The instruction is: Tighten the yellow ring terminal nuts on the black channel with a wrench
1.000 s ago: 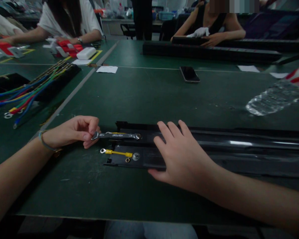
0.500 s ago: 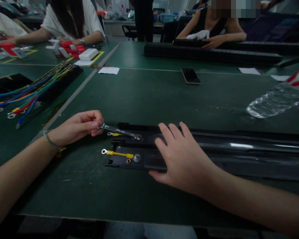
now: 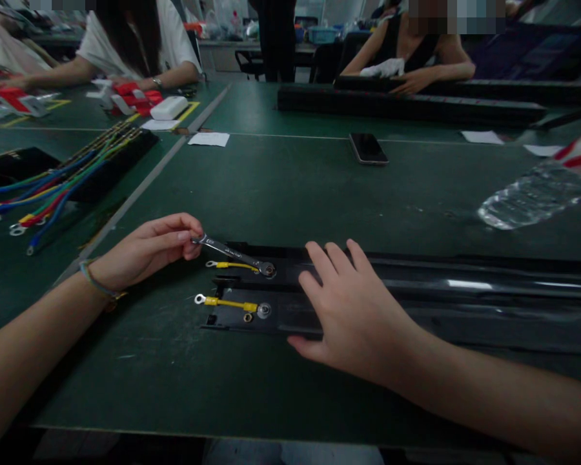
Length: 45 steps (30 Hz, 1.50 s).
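My left hand [image 3: 162,247] pinches one end of a silver wrench [image 3: 230,250]. The wrench's ring end sits over a fastener on the farther of two long black channel pieces [image 3: 300,315]. Across these channels lies my right hand [image 3: 353,303], palm down with fingers spread. Beside the wrench, a short yellow wire [image 3: 232,264] with a ring terminal runs to the same fastener. A second yellow wire [image 3: 230,303] lies on the nearer channel, one end at a bolt with a washer [image 3: 264,310]. A small brass-coloured nut [image 3: 248,318] rests next to it.
Coloured cables with ring terminals [image 3: 53,194] lie at the left. A phone [image 3: 368,148] and a plastic bottle [image 3: 532,194] lie beyond the channels. Across the table, two people sit near red-and-white parts [image 3: 135,97] and long black bars [image 3: 407,106].
My left hand has swung its end of the wrench slightly away from me, about the fastener. My right hand stays in place on the channels. The view has shifted a little.
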Available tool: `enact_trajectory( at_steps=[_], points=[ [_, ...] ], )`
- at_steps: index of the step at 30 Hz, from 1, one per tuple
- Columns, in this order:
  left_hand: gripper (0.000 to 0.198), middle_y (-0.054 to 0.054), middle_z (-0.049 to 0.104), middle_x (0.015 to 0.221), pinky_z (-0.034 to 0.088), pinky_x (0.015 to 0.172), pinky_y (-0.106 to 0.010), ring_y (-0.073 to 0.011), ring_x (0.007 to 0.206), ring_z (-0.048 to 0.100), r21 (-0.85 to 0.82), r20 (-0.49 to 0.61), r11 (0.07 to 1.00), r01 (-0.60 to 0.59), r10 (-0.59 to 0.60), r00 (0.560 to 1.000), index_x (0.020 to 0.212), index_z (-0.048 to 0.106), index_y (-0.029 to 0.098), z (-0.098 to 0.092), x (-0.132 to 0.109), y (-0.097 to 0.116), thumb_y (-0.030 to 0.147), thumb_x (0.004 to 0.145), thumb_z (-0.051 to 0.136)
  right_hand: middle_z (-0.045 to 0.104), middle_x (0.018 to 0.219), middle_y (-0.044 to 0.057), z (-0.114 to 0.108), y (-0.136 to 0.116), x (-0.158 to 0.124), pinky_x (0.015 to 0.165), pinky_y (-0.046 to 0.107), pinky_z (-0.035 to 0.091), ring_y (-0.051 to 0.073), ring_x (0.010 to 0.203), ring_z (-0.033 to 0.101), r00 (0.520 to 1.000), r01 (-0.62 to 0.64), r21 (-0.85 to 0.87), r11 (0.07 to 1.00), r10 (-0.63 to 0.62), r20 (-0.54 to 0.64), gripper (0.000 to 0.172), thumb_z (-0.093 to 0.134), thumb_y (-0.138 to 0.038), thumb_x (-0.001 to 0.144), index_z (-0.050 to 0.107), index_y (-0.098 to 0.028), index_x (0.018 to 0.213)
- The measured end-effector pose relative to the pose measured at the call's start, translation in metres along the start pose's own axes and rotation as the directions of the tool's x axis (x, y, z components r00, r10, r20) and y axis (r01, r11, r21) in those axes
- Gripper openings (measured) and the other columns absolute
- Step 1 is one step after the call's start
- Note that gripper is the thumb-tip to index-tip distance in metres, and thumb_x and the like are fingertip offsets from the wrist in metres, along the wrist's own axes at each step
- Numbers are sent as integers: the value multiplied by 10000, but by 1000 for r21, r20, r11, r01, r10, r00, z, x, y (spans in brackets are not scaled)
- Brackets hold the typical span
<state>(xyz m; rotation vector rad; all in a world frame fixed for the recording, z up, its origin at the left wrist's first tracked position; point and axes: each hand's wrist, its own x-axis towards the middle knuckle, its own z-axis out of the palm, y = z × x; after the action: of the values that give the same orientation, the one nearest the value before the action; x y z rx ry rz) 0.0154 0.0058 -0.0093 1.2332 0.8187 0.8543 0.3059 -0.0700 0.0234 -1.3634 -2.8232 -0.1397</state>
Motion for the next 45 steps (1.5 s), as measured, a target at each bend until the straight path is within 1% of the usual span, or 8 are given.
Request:
enact_trajectory(
  at_steps=[5,12,17,22,26,32,38,45],
  points=[
    [97,-14,497,620,431,518,-190,-106,572,475,29,26,1000,5,-6,1000,826,572,123,0,-2,2,200,767,572,387,1263,251,0,0,1,922,567,202,396,1121,359,1000,1,-4,1000,-1,7,636,410,-610,676,569,-90,1007],
    [202,-22,522,510,394,476,-240,-140,503,491,135,186,991,-3,-22,982,640,571,155,-4,-6,4,300,776,537,382,1268,256,0,0,2,923,570,196,403,1129,347,1000,1,3,1000,-1,7,632,415,-604,678,569,-89,1009],
    [215,-31,560,483,379,486,-276,-161,483,507,174,293,985,-10,-42,955,624,592,173,-6,-7,4,310,775,526,377,1271,257,0,0,2,923,570,195,403,1129,344,1000,1,8,1000,-1,4,629,414,-601,681,567,-87,1008],
    [223,-37,579,495,381,512,-300,-173,493,518,185,339,983,-6,-59,939,626,595,180,-7,-8,5,322,779,518,381,1268,254,1,0,1,923,569,194,400,1129,348,1000,3,8,1000,-3,3,631,408,-604,682,566,-91,1014],
    [230,-29,553,477,375,500,-289,-162,481,500,184,298,983,-19,-37,954,617,588,174,-6,-9,4,321,778,515,375,1272,257,1,0,2,924,569,191,402,1131,344,1000,1,5,1000,-1,-3,633,414,-606,675,566,-90,1009],
    [180,-11,489,508,363,487,-246,-138,515,460,157,148,987,-27,3,989,626,548,160,-2,-5,2,281,759,546,378,1271,254,1,0,2,925,565,192,398,1130,347,1000,-4,-3,1000,4,2,634,415,-608,674,569,-89,1004],
    [110,-13,464,593,382,521,-225,-129,580,443,95,88,995,-36,27,996,765,566,141,-1,-3,2,247,736,581,374,1277,248,1,0,1,927,564,190,394,1136,340,1000,-1,-3,1000,1,-1,632,415,-609,674,567,-92,1006],
    [219,-36,491,734,409,582,-211,-124,653,457,48,34,999,-24,22,999,914,562,124,2,-3,2,204,714,602,375,1277,248,-1,0,1,922,566,191,392,1136,340,1000,-1,3,1000,1,8,622,412,-602,682,564,-95,1009]
  ],
)
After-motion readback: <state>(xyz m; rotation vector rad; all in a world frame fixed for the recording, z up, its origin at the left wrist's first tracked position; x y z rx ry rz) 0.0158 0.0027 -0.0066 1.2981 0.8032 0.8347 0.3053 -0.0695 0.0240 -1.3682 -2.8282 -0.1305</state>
